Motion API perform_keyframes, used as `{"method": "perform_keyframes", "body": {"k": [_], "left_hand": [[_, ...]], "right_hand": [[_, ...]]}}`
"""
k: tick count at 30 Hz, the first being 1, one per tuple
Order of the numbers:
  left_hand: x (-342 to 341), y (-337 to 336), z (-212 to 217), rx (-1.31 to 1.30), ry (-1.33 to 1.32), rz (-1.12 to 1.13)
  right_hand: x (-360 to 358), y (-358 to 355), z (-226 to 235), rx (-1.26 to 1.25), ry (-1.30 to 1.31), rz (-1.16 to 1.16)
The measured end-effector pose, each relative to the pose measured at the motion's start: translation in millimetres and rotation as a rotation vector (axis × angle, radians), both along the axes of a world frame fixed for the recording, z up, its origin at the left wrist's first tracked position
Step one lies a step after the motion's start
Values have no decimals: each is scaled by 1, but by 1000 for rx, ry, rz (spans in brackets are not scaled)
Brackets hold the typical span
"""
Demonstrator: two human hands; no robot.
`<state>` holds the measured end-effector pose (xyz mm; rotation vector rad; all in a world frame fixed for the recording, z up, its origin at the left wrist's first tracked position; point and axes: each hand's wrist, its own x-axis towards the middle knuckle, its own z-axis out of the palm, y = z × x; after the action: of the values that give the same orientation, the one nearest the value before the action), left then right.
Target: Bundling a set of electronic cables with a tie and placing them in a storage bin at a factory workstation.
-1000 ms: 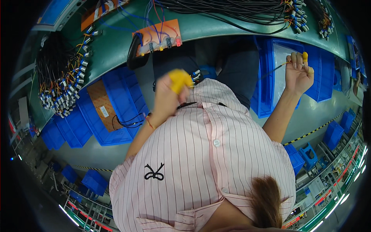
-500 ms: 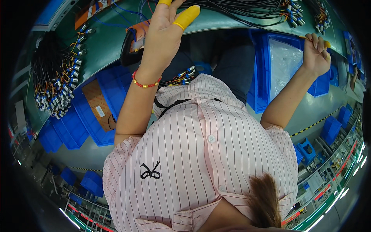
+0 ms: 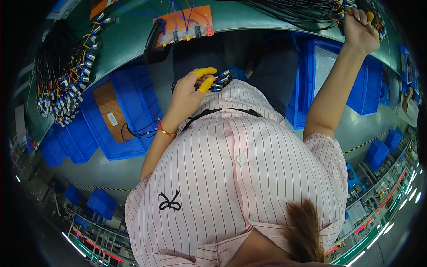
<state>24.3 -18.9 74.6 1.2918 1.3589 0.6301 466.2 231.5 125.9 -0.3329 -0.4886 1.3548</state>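
My left hand point(image 3: 187, 95), with yellow finger cots on the thumb and a finger, is down at my lap. Its thumb and fingers curl round a small bundle of black cables with silver-and-blue connectors point(image 3: 221, 82); part of the bundle is hidden behind the hand. My right hand point(image 3: 361, 33) is raised at the bench's far right, fingers curled in, beside a heap of black cables point(image 3: 293, 13) with connector ends. One yellow cot shows on it. Whatever its fingers enclose is hidden.
On the green bench point(image 3: 120, 49) an orange board point(image 3: 191, 24) carries clips and blue wires, next to a black object point(image 3: 155, 46). A large cable bundle point(image 3: 64, 84) hangs over the left edge. Blue bins point(image 3: 124, 147) stand below left, another blue bin point(image 3: 307, 89) below right.
My left hand has come down from above the bench to the cable bundle at my lap, uncovering the orange board. My right hand has moved up and inward to the cable ends at the right.
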Motion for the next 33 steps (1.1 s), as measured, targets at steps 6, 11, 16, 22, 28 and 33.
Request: {"method": "perform_keyframes", "body": {"k": [6,11,16,22,28,33], "left_hand": [[-14,1,-29,206,426,-86],[-8,6,-36,227,510,-246],[20,12,-48,312,550,-398],[14,21,-64,266,548,-353],[3,23,-43,-285,-279,42],[7,34,-10,-448,-577,-87]], "right_hand": [[-50,7,-5,-36,-180,-123],[-51,16,-3,-38,-208,-216],[-36,39,-18,82,-475,-220],[-111,-20,-12,403,-1950,-1080],[-186,-156,-49,335,-1569,-49],[-234,-209,-63,-55,-1052,647]]}}
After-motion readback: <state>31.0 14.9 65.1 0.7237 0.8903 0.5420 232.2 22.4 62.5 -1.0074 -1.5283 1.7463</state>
